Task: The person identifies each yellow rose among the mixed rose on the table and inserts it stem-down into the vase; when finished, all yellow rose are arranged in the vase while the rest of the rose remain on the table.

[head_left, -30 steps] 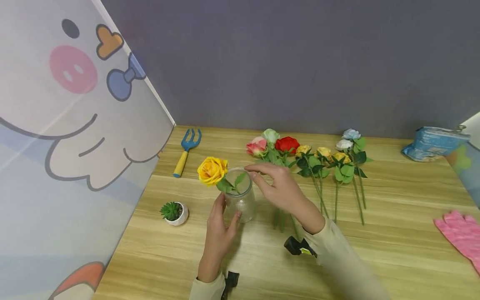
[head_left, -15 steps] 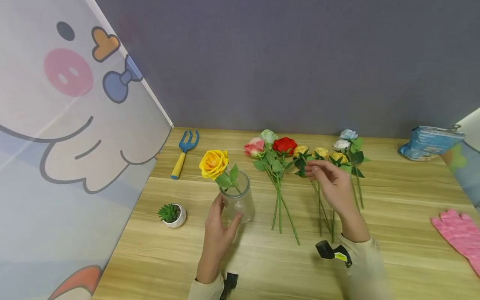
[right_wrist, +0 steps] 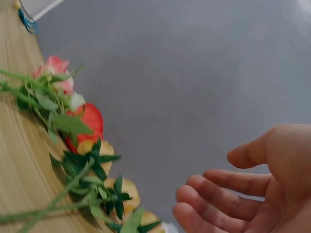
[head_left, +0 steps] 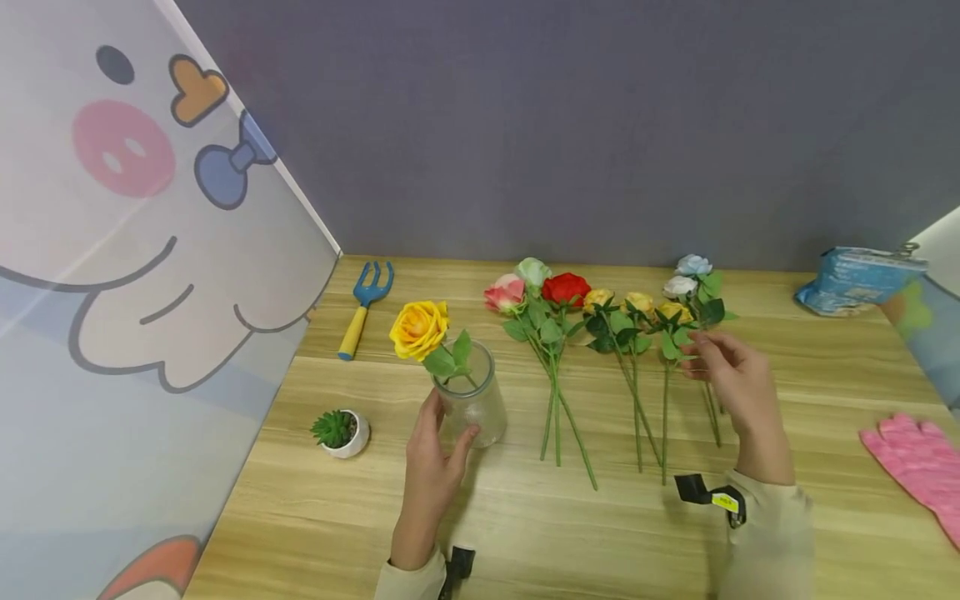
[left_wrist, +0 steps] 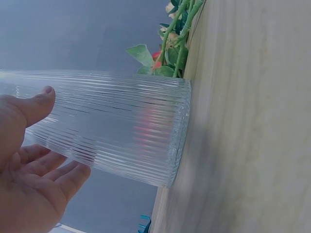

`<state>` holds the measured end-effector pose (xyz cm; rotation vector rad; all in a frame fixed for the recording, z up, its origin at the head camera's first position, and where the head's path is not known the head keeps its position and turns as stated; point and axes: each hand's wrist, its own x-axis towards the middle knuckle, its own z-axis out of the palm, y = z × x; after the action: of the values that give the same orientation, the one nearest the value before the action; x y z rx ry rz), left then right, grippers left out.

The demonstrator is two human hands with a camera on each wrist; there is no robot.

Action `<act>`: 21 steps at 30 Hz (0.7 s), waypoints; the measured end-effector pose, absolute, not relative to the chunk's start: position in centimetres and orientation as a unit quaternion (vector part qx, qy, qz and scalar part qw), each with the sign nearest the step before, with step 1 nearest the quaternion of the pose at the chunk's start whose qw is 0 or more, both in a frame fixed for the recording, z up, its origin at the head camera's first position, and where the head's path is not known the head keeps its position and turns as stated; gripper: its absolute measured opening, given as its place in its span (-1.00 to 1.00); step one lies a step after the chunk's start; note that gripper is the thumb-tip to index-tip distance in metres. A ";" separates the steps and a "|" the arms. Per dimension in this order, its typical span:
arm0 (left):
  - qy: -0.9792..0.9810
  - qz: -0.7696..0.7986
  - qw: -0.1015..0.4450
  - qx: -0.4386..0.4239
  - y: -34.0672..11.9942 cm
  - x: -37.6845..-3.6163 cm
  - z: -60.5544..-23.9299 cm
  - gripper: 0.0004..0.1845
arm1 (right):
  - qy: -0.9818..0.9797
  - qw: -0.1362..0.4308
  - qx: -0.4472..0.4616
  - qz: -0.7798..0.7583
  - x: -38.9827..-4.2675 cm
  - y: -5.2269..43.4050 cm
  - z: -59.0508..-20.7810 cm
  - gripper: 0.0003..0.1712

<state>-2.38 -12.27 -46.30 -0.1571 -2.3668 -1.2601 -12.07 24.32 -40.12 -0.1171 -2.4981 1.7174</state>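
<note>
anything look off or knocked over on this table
Nothing stands out. The glass vase stands upright with the left hand around it, the yellow rose leans in it, and the other roses lie in a neat row.

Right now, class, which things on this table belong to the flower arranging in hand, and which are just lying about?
In use: glass vase, gripped by the left hand; yellow rose in it; loose roses, with the right hand over them.

Lying about: garden fork, potted succulent, pink glove, blue packet.
</note>
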 end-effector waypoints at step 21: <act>-0.855 -0.461 0.227 -0.063 -12.4 -2.4 -46.5 -0.25 | -0.812 -0.096 -0.092 0.569 -13.1 26.9 -42.6 -0.32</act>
<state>-2.43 -12.39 -46.49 -0.1737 -2.3571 -1.2705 -13.12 26.95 -42.55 -0.3094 -2.7181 1.9042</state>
